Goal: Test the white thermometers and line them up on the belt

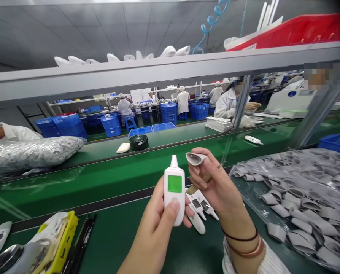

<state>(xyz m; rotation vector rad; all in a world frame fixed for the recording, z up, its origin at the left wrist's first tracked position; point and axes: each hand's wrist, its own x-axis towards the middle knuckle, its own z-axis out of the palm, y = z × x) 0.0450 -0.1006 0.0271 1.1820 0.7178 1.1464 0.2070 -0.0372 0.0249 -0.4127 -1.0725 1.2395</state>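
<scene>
My left hand [161,217] is wrapped round a white ear thermometer [175,213], held upright with its probe tip up and its screen lit green. The thumb presses on the button below the screen. Just to the right, my right hand [212,179] pinches a light grey hollow plastic cap [195,158], its slanted opening turned to the left. Cap and thermometer are apart. Behind and below my hands, several more white thermometers [197,220] lie on the green bench, partly hidden by my fingers.
A clear plastic bag [261,205] full of grey caps spreads over the right side. At lower left stands a yellow basket [65,243]. Beyond the bench runs a green conveyor belt [124,167] carrying one thermometer [253,140]. A metal shelf [147,70] crosses above; co-workers sit farther back.
</scene>
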